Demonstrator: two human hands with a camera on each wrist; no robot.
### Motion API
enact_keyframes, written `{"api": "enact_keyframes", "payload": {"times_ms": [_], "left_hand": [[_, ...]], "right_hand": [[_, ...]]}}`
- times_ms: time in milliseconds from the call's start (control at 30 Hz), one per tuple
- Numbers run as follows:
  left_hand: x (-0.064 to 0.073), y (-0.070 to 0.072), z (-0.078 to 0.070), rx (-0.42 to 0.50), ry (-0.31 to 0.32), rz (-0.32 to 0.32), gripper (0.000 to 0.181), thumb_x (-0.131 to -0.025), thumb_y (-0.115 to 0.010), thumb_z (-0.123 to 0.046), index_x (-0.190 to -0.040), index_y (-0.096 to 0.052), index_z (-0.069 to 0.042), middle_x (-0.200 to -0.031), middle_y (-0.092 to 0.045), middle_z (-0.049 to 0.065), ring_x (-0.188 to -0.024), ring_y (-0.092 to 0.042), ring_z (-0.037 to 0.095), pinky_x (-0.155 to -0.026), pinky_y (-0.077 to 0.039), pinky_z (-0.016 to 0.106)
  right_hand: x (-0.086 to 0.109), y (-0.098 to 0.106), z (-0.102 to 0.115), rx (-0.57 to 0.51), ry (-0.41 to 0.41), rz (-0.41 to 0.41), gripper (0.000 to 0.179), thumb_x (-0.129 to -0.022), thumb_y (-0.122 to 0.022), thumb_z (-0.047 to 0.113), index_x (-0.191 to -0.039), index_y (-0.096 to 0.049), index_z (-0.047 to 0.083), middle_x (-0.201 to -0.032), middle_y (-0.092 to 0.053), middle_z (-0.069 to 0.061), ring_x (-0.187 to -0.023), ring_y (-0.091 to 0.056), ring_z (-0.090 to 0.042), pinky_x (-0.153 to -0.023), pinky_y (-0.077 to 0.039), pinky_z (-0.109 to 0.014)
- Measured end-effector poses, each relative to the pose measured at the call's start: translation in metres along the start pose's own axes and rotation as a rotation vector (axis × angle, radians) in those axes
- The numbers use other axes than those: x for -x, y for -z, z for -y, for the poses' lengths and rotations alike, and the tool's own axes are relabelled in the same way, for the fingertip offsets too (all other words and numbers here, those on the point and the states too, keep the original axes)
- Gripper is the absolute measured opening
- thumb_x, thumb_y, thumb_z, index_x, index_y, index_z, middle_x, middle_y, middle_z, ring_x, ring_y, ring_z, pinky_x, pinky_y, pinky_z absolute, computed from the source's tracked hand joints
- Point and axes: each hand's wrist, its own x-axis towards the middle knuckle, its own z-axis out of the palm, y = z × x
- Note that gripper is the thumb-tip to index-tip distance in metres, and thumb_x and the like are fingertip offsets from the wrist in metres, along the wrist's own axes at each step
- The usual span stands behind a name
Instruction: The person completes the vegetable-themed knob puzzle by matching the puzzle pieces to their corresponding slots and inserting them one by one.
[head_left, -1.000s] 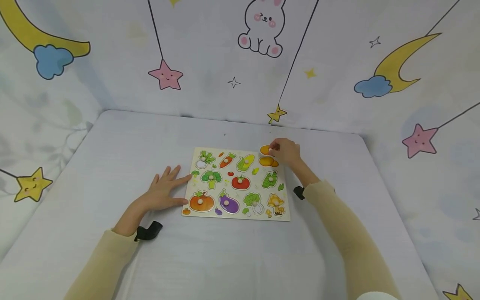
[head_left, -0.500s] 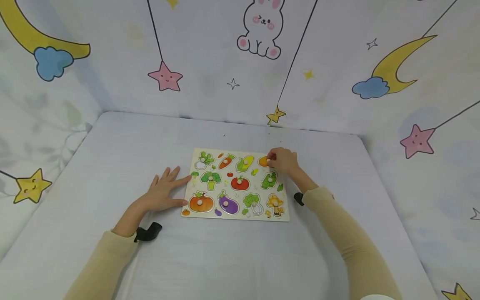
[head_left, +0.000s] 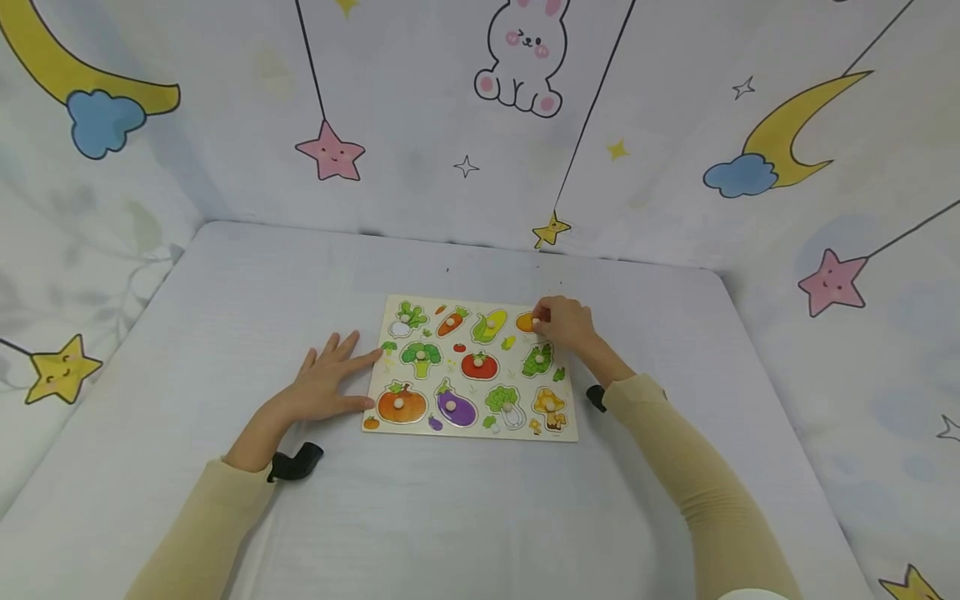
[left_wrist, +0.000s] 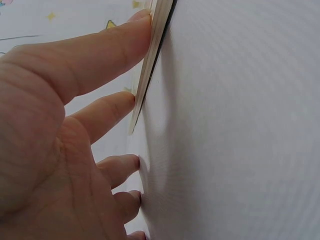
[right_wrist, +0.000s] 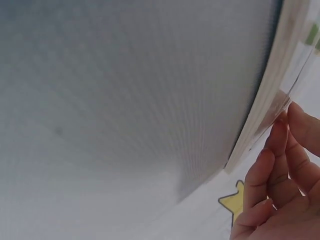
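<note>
A wooden vegetable knob puzzle board (head_left: pixel 450 375) lies flat on the table. At its upper right corner my right hand (head_left: pixel 567 323) pinches the small knob of the potato puzzle piece (head_left: pixel 524 322), which lies over its spot on the board; the hand hides part of it. In the right wrist view the thumb and fingertips (right_wrist: pixel 295 112) meet at the board's edge. My left hand (head_left: pixel 324 387) has its fingers spread, with the thumb (left_wrist: pixel 115 47) and forefinger touching the board's left edge and the other fingers on the table.
Corn (head_left: pixel 490 326), asparagus (head_left: pixel 537 359), tomato (head_left: pixel 480 365), eggplant (head_left: pixel 456 407) and several other knobbed pieces sit in the board. White cloth covers the table (head_left: pixel 450 508). Behind it hangs a printed backdrop (head_left: pixel 420 100) with stars and moons.
My right hand has brought the potato piece from above the board's top right corner down and slightly left onto its spot. The left hand has stayed at the board's left edge.
</note>
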Motion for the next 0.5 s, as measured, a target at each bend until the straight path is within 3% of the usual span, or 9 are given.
{"api": "enact_keyframes", "payload": {"times_ms": [133,300,500], "left_hand": [[-0.002,0.0,-0.001,0.004,-0.001,0.003,0.076,-0.083,-0.075,-0.034,-0.147,-0.043,-0.009,-0.159,-0.011,0.031,-0.145,0.002,0.056,-0.111,0.004,0.074],[-0.001,0.001,-0.002,0.001,0.009,0.008,0.077,-0.083,-0.076,-0.036,-0.147,-0.043,-0.01,-0.159,-0.012,0.031,-0.145,0.0,0.056,-0.111,0.002,0.074],[0.005,0.011,-0.001,-0.053,0.058,-0.036,0.084,-0.084,-0.074,-0.04,-0.151,-0.036,-0.008,-0.159,-0.014,0.031,-0.144,-0.007,0.057,-0.11,-0.008,0.076]], "right_hand": [[0.003,0.004,-0.002,-0.063,-0.007,0.021,0.024,-0.094,-0.063,0.02,-0.112,-0.066,0.004,-0.1,-0.066,-0.012,-0.09,-0.056,-0.027,-0.087,-0.044,-0.043],[0.016,0.013,-0.007,-0.208,-0.015,0.03,0.045,-0.095,-0.063,0.024,-0.134,-0.054,0.002,-0.116,-0.063,-0.018,-0.101,-0.056,-0.03,-0.086,-0.048,-0.042],[0.052,0.026,-0.022,-0.209,0.09,-0.127,0.047,-0.096,-0.063,0.024,-0.135,-0.052,0.001,-0.124,-0.062,-0.019,-0.114,-0.058,-0.034,-0.094,-0.049,-0.049]]}}
